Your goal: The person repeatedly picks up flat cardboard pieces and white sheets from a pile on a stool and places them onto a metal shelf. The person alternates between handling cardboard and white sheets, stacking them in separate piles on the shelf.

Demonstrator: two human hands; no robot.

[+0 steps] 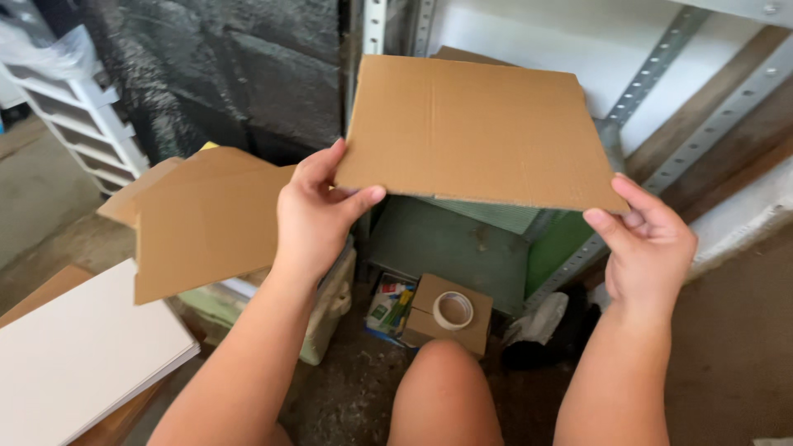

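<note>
I hold a flat brown cardboard sheet (475,128) up in front of me, roughly level. My left hand (318,215) pinches its near left corner, thumb on top. At the near right corner my right hand (648,244) grips the edge the same way. Below the sheet, on the ground by my knee (442,388), a small cardboard piece (429,318) carries a roll of tape (453,310).
More cardboard pieces (202,219) lie to the left over a white container (330,310). A white board (78,351) sits at lower left. A green box (462,248) and a metal shelf frame (661,62) stand behind. A white rack (87,111) is far left.
</note>
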